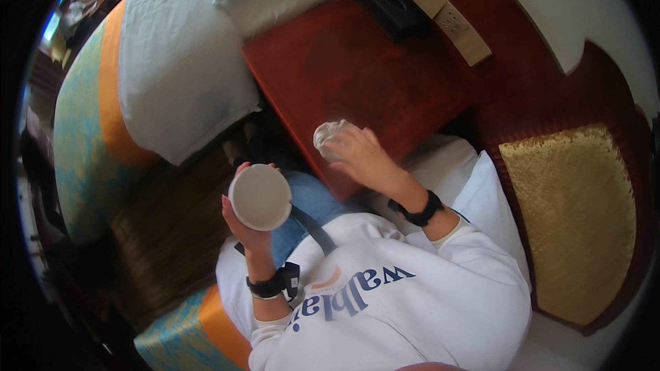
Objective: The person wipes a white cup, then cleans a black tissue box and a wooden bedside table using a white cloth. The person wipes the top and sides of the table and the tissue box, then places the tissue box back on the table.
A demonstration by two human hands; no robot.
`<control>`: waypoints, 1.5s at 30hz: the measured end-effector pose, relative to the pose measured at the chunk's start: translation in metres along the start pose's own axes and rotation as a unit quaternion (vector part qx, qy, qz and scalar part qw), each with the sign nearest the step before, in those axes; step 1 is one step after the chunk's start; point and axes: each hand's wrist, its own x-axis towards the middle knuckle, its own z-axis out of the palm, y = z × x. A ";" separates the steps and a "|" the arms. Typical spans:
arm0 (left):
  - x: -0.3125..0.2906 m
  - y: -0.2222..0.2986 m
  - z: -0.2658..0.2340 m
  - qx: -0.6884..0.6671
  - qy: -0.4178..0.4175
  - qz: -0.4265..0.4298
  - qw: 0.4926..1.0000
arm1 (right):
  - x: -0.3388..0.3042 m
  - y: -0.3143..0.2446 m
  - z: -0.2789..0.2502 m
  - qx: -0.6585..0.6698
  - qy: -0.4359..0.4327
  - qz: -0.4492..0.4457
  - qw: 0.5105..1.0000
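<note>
A crumpled white cloth (331, 136) lies bunched on the near edge of the red wooden bench (357, 69), and the right hand (357, 154) rests on it, fingers curled over the wad and pressing it down against the wood. The cloth pokes out past the fingertips toward the bed side. Just left of that hand and lower, the left hand (249, 223) is wrapped around a round white container (260, 197), its flat pale face turned up toward the camera; the fingers grip it from beneath and the side, and it is held off the bench, above the lap in blue jeans (306, 199). The two hands are near one another but apart. Each wrist wears a black band. Beyond the right hand, at the far side of the bench, sits a black box-like object (386, 1), and next to it a row of beige wall switch plates (447, 17). Left of both hands stands a bed with a white duvet (175, 62) and an orange and teal runner (96, 103). To the right of the right hand lies a gold cushion (574, 220)
</note>
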 end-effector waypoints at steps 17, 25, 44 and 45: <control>0.081 -0.100 0.057 0.029 -0.081 -0.181 0.980 | -0.038 -0.005 0.007 0.460 -0.001 0.396 0.795; 0.081 -0.117 0.005 0.635 -0.270 -0.058 0.721 | -0.086 0.125 0.045 0.229 -0.012 0.514 0.827; 0.060 -0.119 0.006 0.789 -0.315 0.013 0.527 | -0.056 0.150 -0.002 0.225 -0.062 0.611 0.756; 0.061 -0.119 0.007 0.785 -0.322 0.006 0.528 | -0.058 0.165 -0.006 0.129 -0.056 0.575 0.806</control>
